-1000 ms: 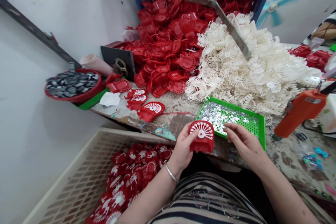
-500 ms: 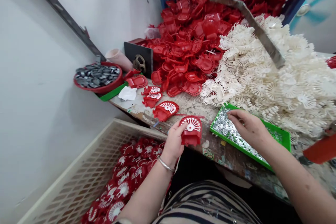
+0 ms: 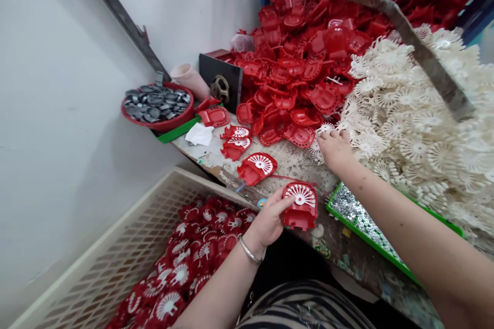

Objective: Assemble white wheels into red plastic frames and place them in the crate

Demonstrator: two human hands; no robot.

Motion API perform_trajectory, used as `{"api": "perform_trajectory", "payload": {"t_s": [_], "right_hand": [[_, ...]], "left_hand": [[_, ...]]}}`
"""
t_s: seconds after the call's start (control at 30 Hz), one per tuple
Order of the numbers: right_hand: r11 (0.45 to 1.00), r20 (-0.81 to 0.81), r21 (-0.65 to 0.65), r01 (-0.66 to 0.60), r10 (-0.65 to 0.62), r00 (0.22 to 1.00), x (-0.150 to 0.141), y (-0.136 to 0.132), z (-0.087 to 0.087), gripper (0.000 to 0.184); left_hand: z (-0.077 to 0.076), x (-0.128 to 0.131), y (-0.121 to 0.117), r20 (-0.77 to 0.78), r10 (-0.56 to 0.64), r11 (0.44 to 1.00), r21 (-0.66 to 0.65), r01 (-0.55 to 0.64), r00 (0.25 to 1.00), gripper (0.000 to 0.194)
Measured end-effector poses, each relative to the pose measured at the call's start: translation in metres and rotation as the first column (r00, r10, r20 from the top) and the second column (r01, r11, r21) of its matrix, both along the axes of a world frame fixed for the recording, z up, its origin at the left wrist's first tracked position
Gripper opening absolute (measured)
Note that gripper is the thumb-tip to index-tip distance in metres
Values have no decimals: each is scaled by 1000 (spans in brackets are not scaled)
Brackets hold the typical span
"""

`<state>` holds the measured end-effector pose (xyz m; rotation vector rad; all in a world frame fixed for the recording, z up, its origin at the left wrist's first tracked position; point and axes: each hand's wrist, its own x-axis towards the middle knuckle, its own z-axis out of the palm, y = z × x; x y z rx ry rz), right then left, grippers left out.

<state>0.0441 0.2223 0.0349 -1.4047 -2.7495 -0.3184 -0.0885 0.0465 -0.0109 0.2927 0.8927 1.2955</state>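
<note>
My left hand (image 3: 272, 218) grips a red plastic housing (image 3: 300, 218) by its left side, thumb across the front. A white fan-shaped plastic piece (image 3: 303, 196) lies in the housing's rounded end. Beyond it, my right hand (image 3: 336, 151) reaches over the near left edge of the pile of white fan-shaped pieces (image 3: 417, 128). Its fingers are bent down onto a white fan-shaped piece (image 3: 316, 153) there; the fingertips are partly hidden. Under my right forearm sits a green tray (image 3: 370, 240) with small shiny metal parts.
Red housings with white fans (image 3: 258, 168) lie left on the worktable. Loose red housings (image 3: 287, 97) heap up behind, under a bent metal bar (image 3: 417, 43). A red bowl (image 3: 158, 124) of dark round parts stands far left. A cream crate (image 3: 96, 262) of assembled pieces is below.
My right hand has moved from the green tray up and away to the edge of the white pile. My left hand still holds the red housing. The view has shifted left.
</note>
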Motion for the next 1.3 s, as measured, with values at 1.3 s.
{"api": "perform_trajectory", "payload": {"t_s": [1.3], "right_hand": [[785, -729, -615, -74, -532, 430, 130, -193, 26, 24]], "left_hand": [[23, 70, -12, -46, -80, 991, 102, 85, 996, 37]]}}
